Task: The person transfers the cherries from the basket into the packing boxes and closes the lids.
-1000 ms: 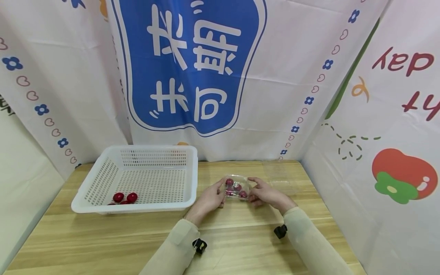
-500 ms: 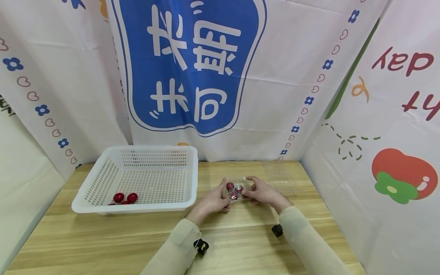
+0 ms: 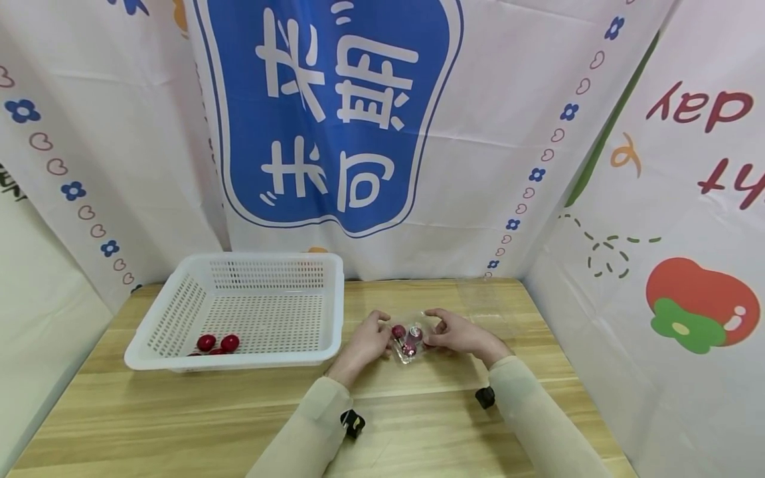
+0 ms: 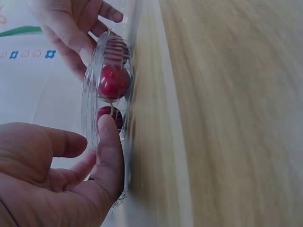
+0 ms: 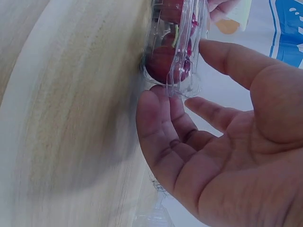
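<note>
A clear plastic fruit box (image 3: 405, 358) stands on the table between the hands, with several round, dark red, cherry-like fruits (image 4: 114, 81) inside. One corner of the box points toward the person. My left hand (image 3: 370, 340) is at its left side; in the left wrist view one fairly straight finger touches the box and the thumb is apart from it. At the right side, my right hand (image 3: 463, 337) has its fingers loosely spread around the box end. In the right wrist view the fingertips (image 5: 150, 106) are by its lower corner and the thumb is near the lid.
A white perforated basket (image 3: 332, 318) stands on the left of the wooden table (image 3: 418, 425), with several red fruits (image 3: 230, 343) in its near left corner. Clear plastic containers (image 3: 484, 302) lie at the back right. Printed cloth walls enclose the back and sides.
The fruit box has turned from lying square to showing a corner toward the person, and its fruits have shifted. My left hand has re-placed its fingers along the box side.
</note>
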Action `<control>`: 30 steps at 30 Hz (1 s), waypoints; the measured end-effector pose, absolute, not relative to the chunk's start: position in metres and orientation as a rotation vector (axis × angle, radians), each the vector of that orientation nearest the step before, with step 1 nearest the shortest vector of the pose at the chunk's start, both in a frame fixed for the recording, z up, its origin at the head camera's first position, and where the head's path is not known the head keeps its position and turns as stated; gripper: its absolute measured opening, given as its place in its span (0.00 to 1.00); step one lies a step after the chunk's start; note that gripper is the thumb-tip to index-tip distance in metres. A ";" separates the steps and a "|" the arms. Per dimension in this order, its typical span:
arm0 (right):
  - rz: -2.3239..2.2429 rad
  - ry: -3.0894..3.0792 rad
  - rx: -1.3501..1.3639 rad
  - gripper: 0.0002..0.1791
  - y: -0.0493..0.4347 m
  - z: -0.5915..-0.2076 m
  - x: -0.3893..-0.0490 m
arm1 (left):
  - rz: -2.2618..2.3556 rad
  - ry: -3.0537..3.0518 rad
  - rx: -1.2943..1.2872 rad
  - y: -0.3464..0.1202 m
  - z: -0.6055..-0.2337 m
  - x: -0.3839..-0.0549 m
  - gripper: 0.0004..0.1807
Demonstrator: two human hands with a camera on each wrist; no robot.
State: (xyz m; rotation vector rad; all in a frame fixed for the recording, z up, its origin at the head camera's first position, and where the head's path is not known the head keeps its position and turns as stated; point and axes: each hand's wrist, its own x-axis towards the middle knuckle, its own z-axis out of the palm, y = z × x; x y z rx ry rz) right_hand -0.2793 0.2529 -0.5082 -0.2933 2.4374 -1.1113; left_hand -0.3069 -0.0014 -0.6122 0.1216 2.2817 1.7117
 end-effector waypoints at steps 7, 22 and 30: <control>-1.106 2.421 -0.323 0.44 0.256 -0.506 -0.279 | 1.839 2.139 -0.006 0.000 -0.611 -0.310 0.19; -1.031 2.444 -0.362 0.44 0.256 -0.506 -0.277 | 1.881 2.133 -0.050 0.003 -0.592 -0.296 0.19; -0.801 2.651 -0.368 0.49 0.248 -0.503 -0.271 | 1.559 2.562 0.158 -0.001 -0.596 -0.295 0.31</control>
